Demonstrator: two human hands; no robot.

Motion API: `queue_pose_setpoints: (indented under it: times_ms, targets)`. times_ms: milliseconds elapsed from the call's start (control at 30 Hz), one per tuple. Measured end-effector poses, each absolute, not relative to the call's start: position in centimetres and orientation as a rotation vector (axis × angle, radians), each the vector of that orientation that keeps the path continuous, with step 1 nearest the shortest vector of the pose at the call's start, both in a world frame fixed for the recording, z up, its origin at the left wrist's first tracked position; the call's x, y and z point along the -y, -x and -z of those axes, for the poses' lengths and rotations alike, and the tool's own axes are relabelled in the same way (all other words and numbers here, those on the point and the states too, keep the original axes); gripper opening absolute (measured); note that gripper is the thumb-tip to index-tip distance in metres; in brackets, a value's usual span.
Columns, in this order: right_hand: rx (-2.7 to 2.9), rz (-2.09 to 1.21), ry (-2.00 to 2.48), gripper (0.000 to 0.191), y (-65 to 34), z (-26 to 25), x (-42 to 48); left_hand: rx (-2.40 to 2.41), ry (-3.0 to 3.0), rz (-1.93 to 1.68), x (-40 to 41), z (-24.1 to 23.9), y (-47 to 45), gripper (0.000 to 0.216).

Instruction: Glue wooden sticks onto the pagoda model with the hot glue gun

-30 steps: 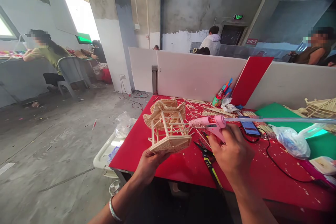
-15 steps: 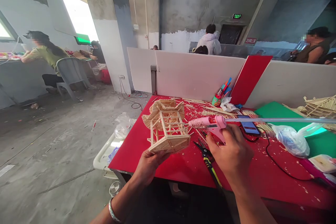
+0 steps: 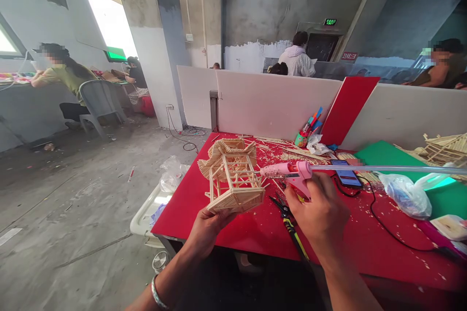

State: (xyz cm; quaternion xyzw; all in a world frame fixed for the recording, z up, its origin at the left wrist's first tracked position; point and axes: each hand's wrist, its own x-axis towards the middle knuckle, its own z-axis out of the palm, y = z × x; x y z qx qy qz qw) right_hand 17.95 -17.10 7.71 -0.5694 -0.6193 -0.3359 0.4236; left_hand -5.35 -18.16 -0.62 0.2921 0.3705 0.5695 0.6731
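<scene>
My left hand grips the base of a small pavilion model built from thin wooden sticks, holding it tilted above the red table. In my right hand is a pink glue gun, my fingers wrapped round its handle. A long clear glue stick juts from the gun's rear. Its nozzle reaches the model's right side among the posts; whether it touches is too small to tell. Below the gun lie pliers with black and yellow-green handles.
Loose sticks and shavings litter the table's back. A phone, a plastic bag, a cup of pens and a black cable lie around. A white partition stands behind; a white cart is at left.
The glue gun in my right hand has shifted slightly left, its nozzle further in at the model. My left hand and the model stay nearly still. A person behind the partition has moved slightly right.
</scene>
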Motion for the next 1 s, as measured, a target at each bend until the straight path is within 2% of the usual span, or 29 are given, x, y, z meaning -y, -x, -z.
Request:
queue_pose_setpoints:
  times_ms: [533,733,1000]
  targets:
    - [1.538,0.860,1.381,0.024,-17.9,-7.0,16.8,-0.847,-0.667,-1.278,18.1,0.7,5.3,0.039]
    - [1.497,0.820,1.411,0.019,-18.7,-7.4,16.9,-0.837,-0.671,-1.292,18.1,0.9,5.4,0.039]
    - [1.525,0.791,1.451,0.021,-18.4,-6.8,17.0,-0.845,-0.667,-1.280,18.1,0.9,5.4,0.039]
